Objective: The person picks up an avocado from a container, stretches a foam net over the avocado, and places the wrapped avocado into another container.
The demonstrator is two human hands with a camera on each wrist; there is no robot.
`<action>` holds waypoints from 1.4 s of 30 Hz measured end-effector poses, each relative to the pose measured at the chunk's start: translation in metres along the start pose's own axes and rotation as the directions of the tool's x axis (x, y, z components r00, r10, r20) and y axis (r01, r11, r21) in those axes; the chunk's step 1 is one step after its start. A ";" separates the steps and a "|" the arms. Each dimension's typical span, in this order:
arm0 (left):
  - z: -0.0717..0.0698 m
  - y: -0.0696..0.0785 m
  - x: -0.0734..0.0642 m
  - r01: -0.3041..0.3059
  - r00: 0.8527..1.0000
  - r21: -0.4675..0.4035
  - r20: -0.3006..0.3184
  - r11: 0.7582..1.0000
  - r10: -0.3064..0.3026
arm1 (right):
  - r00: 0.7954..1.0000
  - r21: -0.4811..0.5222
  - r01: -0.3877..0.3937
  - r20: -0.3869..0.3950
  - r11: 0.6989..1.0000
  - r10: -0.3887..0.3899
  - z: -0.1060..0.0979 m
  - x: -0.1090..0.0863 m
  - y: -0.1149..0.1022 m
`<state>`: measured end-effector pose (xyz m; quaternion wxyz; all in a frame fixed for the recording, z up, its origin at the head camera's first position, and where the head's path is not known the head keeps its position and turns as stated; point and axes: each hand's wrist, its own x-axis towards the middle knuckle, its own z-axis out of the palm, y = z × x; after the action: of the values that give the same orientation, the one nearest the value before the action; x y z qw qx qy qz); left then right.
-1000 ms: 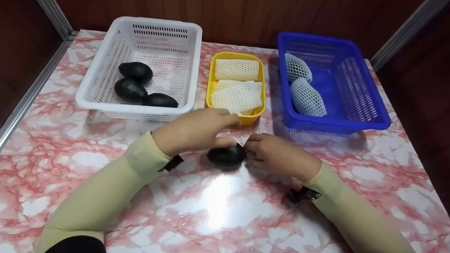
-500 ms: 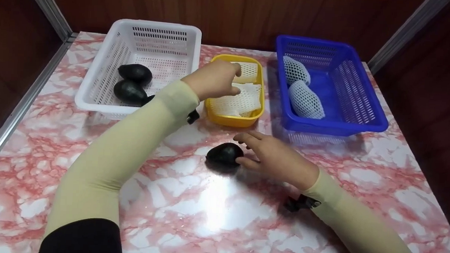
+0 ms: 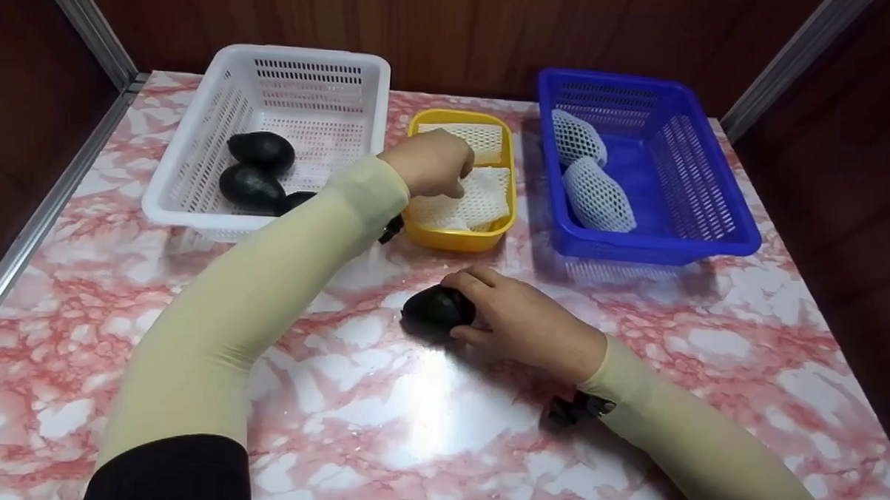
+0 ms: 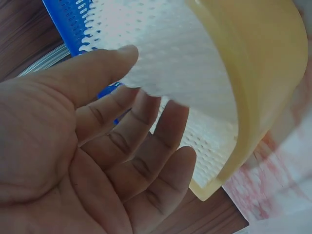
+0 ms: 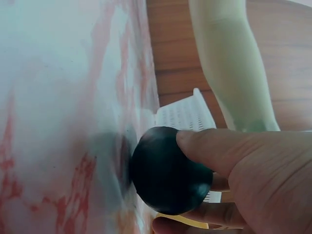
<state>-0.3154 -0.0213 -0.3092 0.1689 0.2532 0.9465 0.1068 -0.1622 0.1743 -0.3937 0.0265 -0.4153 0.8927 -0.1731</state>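
Observation:
My left hand (image 3: 427, 163) reaches into the yellow basket (image 3: 456, 241). In the left wrist view its thumb and curled fingers pinch the edge of a white foam net sleeve (image 4: 170, 63). A rolled foam sleeve (image 3: 482, 139) lies behind it in the same basket. On the table in front, my right hand (image 3: 520, 319) grips a dark avocado (image 3: 429, 312) by its rounder end, thumb on the near side and fingers over the top. The right wrist view shows the avocado (image 5: 165, 170) end-on between thumb and fingers, close to the marbled tabletop.
At left stands a white basket (image 3: 194, 217) with several dark avocados (image 3: 251, 188), partly hidden by my left sleeve. A blue basket (image 3: 637, 246) at right holds two fruits in foam nets (image 3: 599, 195). Wooden panels (image 3: 460, 39) close off the back and sides.
My left hand has left the avocado, moved up over the yellow basket and pinched a foam sleeve. My right hand, loose around the avocado half a second ago, has closed on it.

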 end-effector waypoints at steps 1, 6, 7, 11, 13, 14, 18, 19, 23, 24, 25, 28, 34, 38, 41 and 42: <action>0.000 0.000 -0.001 -0.002 1.000 -0.005 -0.001 1.000 0.002 | 1.000 -0.003 -0.002 -0.002 1.000 0.002 0.001 0.000 0.000; -0.004 0.000 -0.007 -0.025 0.999 -0.031 -0.023 0.999 0.024 | 1.000 -0.007 -0.009 -0.015 1.000 0.009 0.002 -0.001 0.001; -0.005 0.000 -0.009 -0.030 0.999 -0.035 -0.033 0.999 0.029 | 1.000 -0.005 -0.013 -0.016 1.000 0.013 0.002 -0.001 0.001; -0.011 -0.003 -0.021 -0.067 0.992 -0.049 -0.106 0.997 0.062 | 0.999 0.005 -0.034 -0.007 0.999 0.034 0.003 -0.001 0.001; -0.013 -0.004 -0.031 -0.079 0.986 -0.059 -0.153 0.995 0.069 | 0.999 0.010 -0.039 -0.001 0.999 0.039 0.003 -0.001 0.001; -0.014 -0.005 -0.038 -0.086 0.981 -0.065 -0.182 0.994 0.073 | 0.999 0.015 -0.040 0.002 0.999 0.040 0.003 0.000 0.000; -0.012 -0.005 -0.070 -0.127 0.947 -0.081 -0.306 0.989 0.097 | 0.999 0.049 -0.050 -0.001 0.998 0.050 0.001 0.002 0.000; -0.010 -0.005 -0.080 -0.142 0.934 -0.082 -0.340 0.986 0.107 | 0.999 0.058 -0.054 -0.002 0.997 0.054 0.001 0.002 0.000; 0.007 -0.002 -0.122 -0.190 0.889 -0.056 -0.434 0.980 0.148 | 0.998 0.070 -0.066 -0.014 0.995 0.067 -0.003 0.003 0.002; 0.014 -0.002 -0.131 -0.191 0.883 -0.031 -0.443 0.981 0.158 | 0.998 0.071 -0.065 -0.017 0.995 0.066 -0.004 0.003 0.003; 0.022 -0.002 -0.138 -0.189 0.881 -0.005 -0.443 0.982 0.167 | 0.998 0.068 -0.059 -0.023 0.996 0.060 -0.005 0.003 0.004; 0.047 -0.005 -0.152 -0.167 0.900 0.089 -0.394 0.982 0.188 | 0.998 0.055 -0.046 -0.030 0.997 0.047 -0.007 0.002 0.006; 0.084 -0.016 -0.150 -0.121 0.986 0.166 -0.092 0.979 0.137 | 0.998 0.035 -0.067 0.001 0.997 0.067 -0.008 -0.001 0.008; 0.098 -0.020 -0.139 -0.147 0.986 0.149 0.101 0.978 0.133 | 0.996 0.027 -0.088 0.022 0.996 0.087 -0.009 -0.004 0.008; 0.101 -0.020 -0.132 -0.142 0.979 0.114 0.161 0.983 0.122 | 0.995 0.032 -0.095 0.027 0.995 0.094 -0.012 -0.006 0.008; 0.102 -0.020 -0.131 -0.134 0.980 0.109 0.159 0.985 0.115 | 0.995 0.033 -0.099 0.028 0.995 0.098 -0.013 -0.007 0.008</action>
<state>-0.1800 -0.0940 -0.3738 0.2183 0.3291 0.9178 0.0410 -0.1660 0.1884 -0.3852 0.0539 -0.3726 0.9085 -0.1811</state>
